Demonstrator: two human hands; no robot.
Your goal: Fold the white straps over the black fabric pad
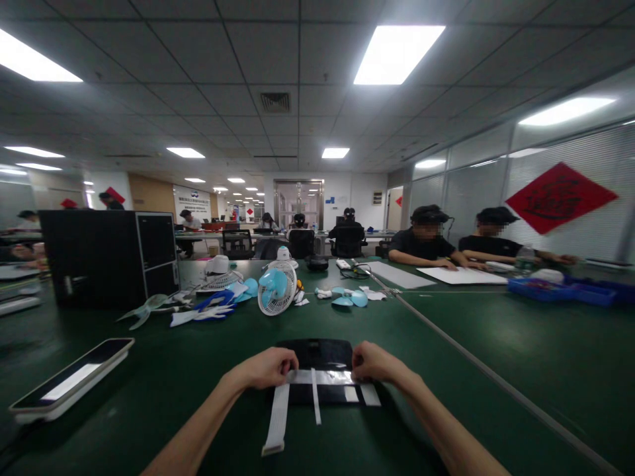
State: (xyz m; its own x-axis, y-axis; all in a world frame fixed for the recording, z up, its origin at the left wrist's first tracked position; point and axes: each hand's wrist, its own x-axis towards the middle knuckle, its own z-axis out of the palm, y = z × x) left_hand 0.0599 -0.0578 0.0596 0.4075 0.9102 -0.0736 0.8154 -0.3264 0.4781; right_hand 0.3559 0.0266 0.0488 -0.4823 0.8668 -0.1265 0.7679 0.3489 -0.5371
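A dark, glossy flat panel (317, 350) lies on the green table in front of me. Across it runs a shiny silvery strip (325, 377) that looks like tape. At the strip's left end my left hand (272, 367) is closed with its fingers pinched. My right hand (377, 362) pinches the other end, its fingers curled at the panel's right side. A white flat ribbon cable (278, 420) hangs from the panel toward me, below my left hand. Beside it a narrower white strip (316, 396) crosses the panel's near edge. A short pale piece (370, 395) lies near the right corner.
Left stands a phone-like device (74, 377) on a white base, behind it a black computer case (99, 258). Fan parts, including a white fan cage (276, 291) and blue blades (350, 297), lie beyond the panel. A grey cable strip (466, 350) crosses right. Two people sit farther right near blue trays (540, 289).
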